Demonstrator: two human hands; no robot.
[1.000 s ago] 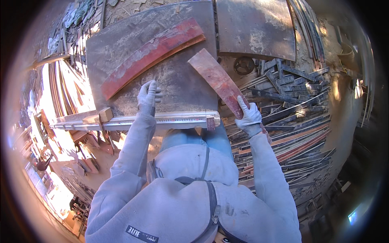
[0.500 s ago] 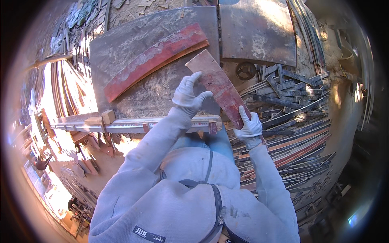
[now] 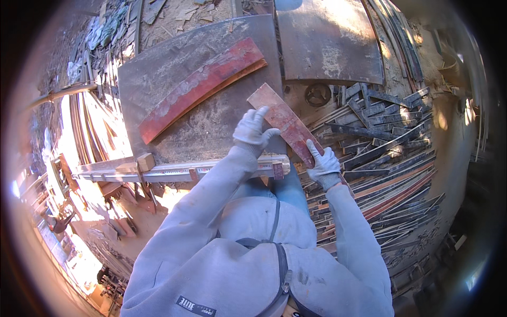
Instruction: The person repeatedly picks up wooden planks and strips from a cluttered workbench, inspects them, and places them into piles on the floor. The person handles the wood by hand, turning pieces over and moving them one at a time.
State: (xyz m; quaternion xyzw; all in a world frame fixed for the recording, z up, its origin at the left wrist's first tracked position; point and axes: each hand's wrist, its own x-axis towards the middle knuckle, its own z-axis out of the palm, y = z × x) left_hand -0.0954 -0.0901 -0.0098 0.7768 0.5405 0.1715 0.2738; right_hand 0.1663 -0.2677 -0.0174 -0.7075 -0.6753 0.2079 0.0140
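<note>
A worn, reddish wooden board (image 3: 285,119) is held slanting in front of me, past the right edge of the metal table. Its near part is gripped by my right hand (image 3: 324,166), in a white glove, with the thumb lying along the top face. My left hand (image 3: 253,129), also gloved, is at the board's left edge near the far end. Its fingers are outstretched and the thumb stands apart; the fingertips seem to touch the edge. A longer curved red wooden piece (image 3: 203,90) lies diagonally on the dark metal tabletop (image 3: 158,79).
Along the table's near edge runs a rail with a measuring scale (image 3: 174,175), with a small wood block (image 3: 146,161) at its left. Stacked dark strips (image 3: 380,185) lie on the right. A second metal tabletop (image 3: 330,45) stands behind a round handwheel (image 3: 318,94). Wood strips (image 3: 92,116) fill the left.
The held board has come slightly nearer to me, its far end now lower in the view. Both hands stay at about the same places on it. The whole view has shifted a little.
</note>
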